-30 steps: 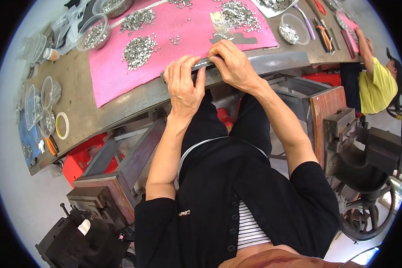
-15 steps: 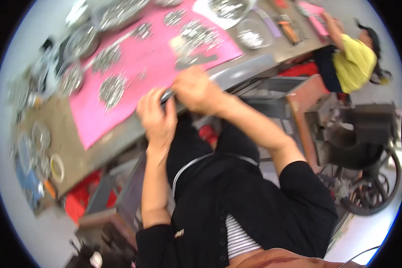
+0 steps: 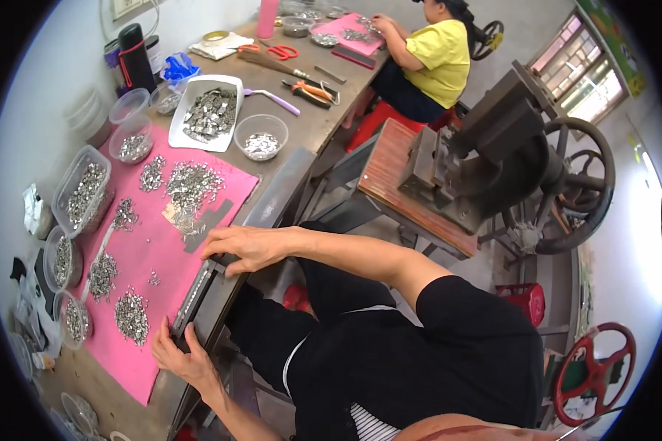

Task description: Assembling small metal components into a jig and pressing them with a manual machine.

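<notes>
A narrow dark metal bar lies along the near edge of the bench, with a row of small silver pieces down its length. My left hand is closed on the bar's lower end, thumb and fingers on opposite sides. At the upper end, my right hand grips it with fingertips over the far side and thumb on the near side. Under the bar's far side spreads a pink mat with several heaps of small silver metal parts. A flat grey strip lies beyond my right fingertips.
Clear tubs of metal parts line the mat's far side. A white tray, a round tub and pliers stand farther along. A co-worker in yellow sits at the far end. A hand-wheel press stands at right.
My hands have moved apart, from close together around a small dark thing to the two ends of the bar. The view has turned, bringing in more of the co-worker and press.
</notes>
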Tool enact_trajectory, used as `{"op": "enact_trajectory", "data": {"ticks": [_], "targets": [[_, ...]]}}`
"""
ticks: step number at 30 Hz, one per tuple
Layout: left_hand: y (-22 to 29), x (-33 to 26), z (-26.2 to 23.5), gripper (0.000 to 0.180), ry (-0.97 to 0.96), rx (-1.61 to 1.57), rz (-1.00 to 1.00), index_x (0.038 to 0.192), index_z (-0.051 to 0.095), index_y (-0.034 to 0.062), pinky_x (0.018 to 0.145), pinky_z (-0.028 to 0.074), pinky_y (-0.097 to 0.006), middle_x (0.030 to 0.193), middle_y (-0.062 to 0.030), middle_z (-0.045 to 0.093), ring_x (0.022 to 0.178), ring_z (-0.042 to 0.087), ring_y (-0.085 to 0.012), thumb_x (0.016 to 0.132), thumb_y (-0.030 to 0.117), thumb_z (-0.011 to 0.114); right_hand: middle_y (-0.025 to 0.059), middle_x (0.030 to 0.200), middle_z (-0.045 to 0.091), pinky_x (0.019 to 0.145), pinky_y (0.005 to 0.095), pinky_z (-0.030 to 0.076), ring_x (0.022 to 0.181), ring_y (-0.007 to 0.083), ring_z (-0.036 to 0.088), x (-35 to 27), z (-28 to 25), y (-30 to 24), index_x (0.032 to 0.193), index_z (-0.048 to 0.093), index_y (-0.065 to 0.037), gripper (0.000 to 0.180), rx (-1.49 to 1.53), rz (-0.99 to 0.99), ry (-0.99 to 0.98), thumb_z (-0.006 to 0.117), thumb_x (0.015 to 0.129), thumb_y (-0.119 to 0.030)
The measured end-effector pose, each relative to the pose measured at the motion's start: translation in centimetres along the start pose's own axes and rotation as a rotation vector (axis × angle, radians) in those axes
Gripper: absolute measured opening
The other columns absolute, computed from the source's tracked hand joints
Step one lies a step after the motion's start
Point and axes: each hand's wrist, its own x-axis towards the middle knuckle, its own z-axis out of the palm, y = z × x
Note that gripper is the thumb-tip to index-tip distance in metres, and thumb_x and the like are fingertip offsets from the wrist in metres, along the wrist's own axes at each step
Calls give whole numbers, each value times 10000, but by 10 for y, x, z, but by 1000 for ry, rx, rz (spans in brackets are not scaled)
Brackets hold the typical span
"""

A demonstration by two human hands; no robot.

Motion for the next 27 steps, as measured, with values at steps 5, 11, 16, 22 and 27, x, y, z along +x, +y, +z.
{"op": "enact_trajectory", "data": {"ticks": [5, 11, 16, 22, 27], "targets": [[2, 7, 3, 274, 18, -41, 75, 1137, 651, 22, 942, 431, -451, 1096, -134, 601, 1062, 564, -322, 887, 107, 725, 156, 1185, 566, 936, 439, 479, 1102, 364, 569, -14, 9, -7, 1263, 555, -25, 513, -86, -76, 108, 762, 796, -69], [60, 41, 26, 316, -95, -531, 167, 1164, 633, 10, 951, 450, -426, 1117, -164, 570, 1072, 565, -334, 851, -12, 673, 145, 1150, 571, 855, 405, 514, 969, 308, 616, -88, -37, -56, 1232, 553, -17, 497, -232, 2, 308, 785, 800, -100], [181, 70, 96, 360, -362, -789, 392, 1223, 609, 10, 974, 451, -388, 1154, -149, 605, 1114, 581, -301, 870, 3, 678, 124, 1068, 615, 852, 347, 540, 984, 256, 640, -207, -83, -88, 1170, 617, -3, 445, -370, 262, 641, 812, 783, -108], [353, 64, 210, 408, -764, -1146, 473, 1355, 559, 6, 928, 490, -303, 1126, -94, 652, 1025, 621, -167, 960, 83, 628, 54, 964, 574, 702, 255, 503, 782, 110, 629, -342, -113, -104, 1081, 626, -5, 370, -468, 585, 1042, 817, 773, -79], [453, 45, 282, 332, -946, -1237, 469, 1283, 632, -12, 945, 486, -293, 1152, -125, 700, 1050, 650, -175, 972, 88, 568, 60, 896, 566, 630, 283, 496, 703, 141, 619, -381, -117, -89, 965, 599, -7, 395, -505, 772, 1261, 876, 716, -141]]}}
